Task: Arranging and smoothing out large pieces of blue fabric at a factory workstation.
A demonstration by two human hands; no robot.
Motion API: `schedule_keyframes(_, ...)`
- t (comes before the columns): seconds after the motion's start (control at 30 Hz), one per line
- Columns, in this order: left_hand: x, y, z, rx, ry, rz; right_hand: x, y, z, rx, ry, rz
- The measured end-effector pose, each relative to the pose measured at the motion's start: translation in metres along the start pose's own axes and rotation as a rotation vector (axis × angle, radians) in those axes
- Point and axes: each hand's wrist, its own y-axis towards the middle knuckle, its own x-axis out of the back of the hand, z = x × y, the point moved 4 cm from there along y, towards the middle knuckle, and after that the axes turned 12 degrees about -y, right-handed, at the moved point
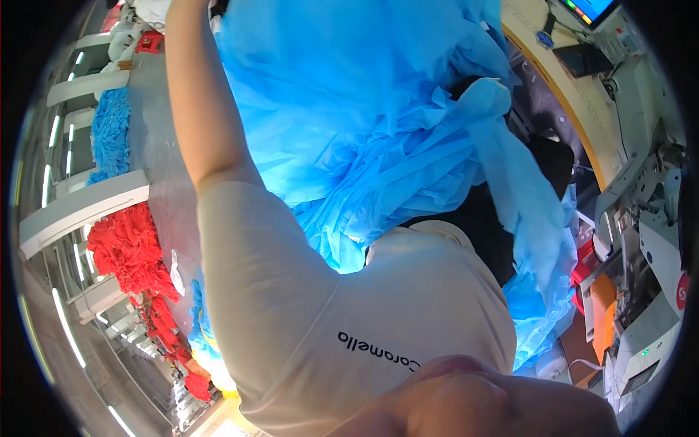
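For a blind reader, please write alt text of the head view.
A person's bare arm in a beige short-sleeved shirt reaches up into a heap of thin light-blue fabric; neither hand shows. Red ruffled fabric bundles lie left.

bright screen (591, 7) top right; round red label (682, 285) right edge

Red fabric pile (129, 247), sewing machine (641, 218)

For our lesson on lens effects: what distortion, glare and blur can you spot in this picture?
Head view: straight white bars bow near the dark circular rim; the blue fabric glows brightest at its centre; the close skin-toned shape at the bottom is soft and blurred; the hands are not in view.
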Motion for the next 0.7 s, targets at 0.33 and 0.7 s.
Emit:
schedule_keyframes(0.33, -0.008, -0.224, 0.067, 0.441, 0.308, 0.093, -0.023, -0.087, 0.667, 1.698, 0.075, -0.676)
schedule_keyframes(0.7, -0.146, -0.164, -0.086, -0.095, 0.095, 0.32, 0.102, 0.052, 0.418, 0.811, 0.33, -0.447)
